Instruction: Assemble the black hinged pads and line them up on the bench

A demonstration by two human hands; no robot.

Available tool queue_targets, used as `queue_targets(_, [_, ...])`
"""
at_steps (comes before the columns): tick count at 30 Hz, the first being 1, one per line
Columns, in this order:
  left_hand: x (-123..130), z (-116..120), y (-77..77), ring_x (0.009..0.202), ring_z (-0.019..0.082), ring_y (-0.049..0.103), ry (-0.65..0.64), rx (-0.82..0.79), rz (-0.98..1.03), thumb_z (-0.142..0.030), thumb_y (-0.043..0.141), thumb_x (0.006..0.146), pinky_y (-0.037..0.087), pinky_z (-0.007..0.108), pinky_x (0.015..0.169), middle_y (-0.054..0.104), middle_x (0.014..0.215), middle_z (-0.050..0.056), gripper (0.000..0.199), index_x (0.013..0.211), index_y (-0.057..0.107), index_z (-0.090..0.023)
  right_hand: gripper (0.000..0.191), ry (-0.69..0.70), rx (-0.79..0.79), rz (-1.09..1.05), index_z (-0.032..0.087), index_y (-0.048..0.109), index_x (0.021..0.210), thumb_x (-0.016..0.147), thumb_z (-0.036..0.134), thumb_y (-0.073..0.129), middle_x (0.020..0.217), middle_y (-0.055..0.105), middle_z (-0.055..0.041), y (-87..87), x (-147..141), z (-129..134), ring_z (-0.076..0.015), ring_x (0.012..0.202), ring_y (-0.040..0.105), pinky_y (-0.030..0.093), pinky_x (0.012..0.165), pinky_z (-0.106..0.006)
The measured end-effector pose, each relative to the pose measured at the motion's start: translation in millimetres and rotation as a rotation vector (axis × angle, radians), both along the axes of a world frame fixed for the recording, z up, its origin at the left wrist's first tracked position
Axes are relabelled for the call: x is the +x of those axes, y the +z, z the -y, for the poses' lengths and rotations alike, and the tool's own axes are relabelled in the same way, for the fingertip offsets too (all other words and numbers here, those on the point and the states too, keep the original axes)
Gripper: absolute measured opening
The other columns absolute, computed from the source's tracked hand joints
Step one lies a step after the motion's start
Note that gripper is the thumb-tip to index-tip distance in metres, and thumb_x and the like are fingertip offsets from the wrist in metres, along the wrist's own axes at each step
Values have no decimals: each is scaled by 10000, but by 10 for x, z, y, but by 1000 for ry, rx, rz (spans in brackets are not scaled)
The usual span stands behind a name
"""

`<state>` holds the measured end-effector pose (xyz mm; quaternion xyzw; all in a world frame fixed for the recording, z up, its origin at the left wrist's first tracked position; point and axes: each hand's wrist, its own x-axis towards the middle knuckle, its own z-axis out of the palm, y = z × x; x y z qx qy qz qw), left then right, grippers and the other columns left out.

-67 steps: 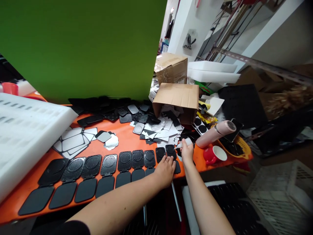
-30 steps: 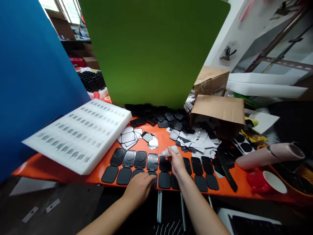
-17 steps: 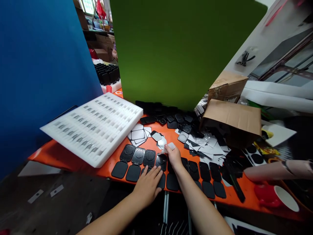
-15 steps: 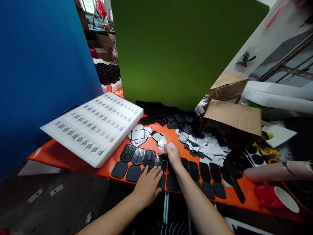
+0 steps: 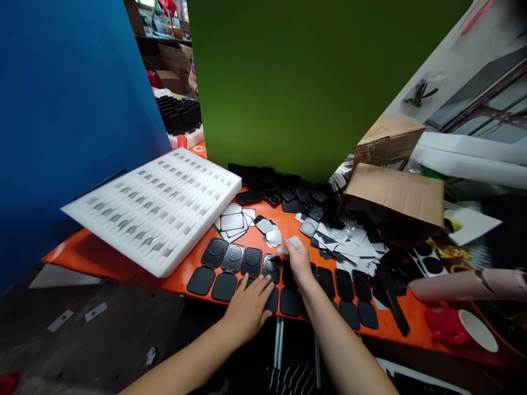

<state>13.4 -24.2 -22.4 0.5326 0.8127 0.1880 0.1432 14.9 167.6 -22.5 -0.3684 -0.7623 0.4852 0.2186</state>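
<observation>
Right hand (image 5: 300, 263): fingers pinched round a small whitish plastic bottle (image 5: 295, 241), tilted, its narrow tip aimed down-left at the upper half of a black rounded-square hinged case (image 5: 271, 267); whether it touches is too small to tell. Left hand (image 5: 249, 307): palm down, fingers spread, over the flat lower halves of that case and its left neighbour. More black open cases (image 5: 214, 252) line the near edge of the orange-covered bench (image 5: 284, 220). Slotted white foam tray (image 5: 164, 203) at left, glossy red mug (image 5: 444, 325) at right
</observation>
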Motion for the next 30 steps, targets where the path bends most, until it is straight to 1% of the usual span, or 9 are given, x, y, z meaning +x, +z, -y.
queue_targets(4, [-1,2,16,1245,234,267,3,-1,2,-363,495,778,109,509,1029,310,1373,50,569,1297,289,-251,364,10,-10,-4,172,543,634,700,524,479,578,587,-5,7,-28,29,-158,540,523,368,498,-239])
queue_targets(10, [-2,3,24,1245,240,267,1,-15,2,-368,487,783,115,513,1024,296,1380,53,554,1293,301,-256,311,45,35,14,188,548,588,667,489,544,557,583,-3,49,-107,125,-181,573,532,361,538,-254])
queue_targets(14, [3,4,9,1246,241,267,8,-12,0,-372,487,781,106,519,1025,298,1379,51,562,1296,295,-254,307,31,50,7,190,549,595,648,492,563,592,596,-11,71,-104,108,-186,608,531,358,555,-255])
queue_targets(18, [3,9,13,1244,238,272,5,-8,-4,-372,487,781,110,518,1025,302,1377,45,561,1295,293,-260,354,1,-5,-11,179,539,622,689,524,502,580,591,-9,70,-11,46,-169,563,527,370,517,-246])
queue_targets(22, [2,8,26,1245,239,269,7,-11,-2,-363,481,786,105,509,1027,303,1377,47,557,1298,289,-261,375,-2,-63,4,176,529,615,697,540,496,519,561,5,39,184,10,-153,488,510,365,475,-241])
queue_targets(24, [2,5,29,1247,238,266,8,-15,0,-365,478,788,103,509,1026,303,1377,48,555,1299,289,-260,371,8,-38,41,178,532,606,693,537,511,508,557,6,16,278,12,-154,486,508,358,475,-241])
queue_targets(26, [4,3,32,1247,238,265,10,-16,2,-366,476,788,102,512,1024,300,1378,47,555,1299,287,-261,365,25,29,79,181,543,611,707,530,500,511,560,7,1,341,29,-156,500,509,352,487,-240])
queue_targets(30, [6,3,43,1246,240,264,11,-29,2,-342,474,788,102,517,1020,292,1382,44,551,1299,286,-259,356,52,157,117,185,554,615,732,511,476,544,576,0,16,370,82,-158,544,517,349,522,-239])
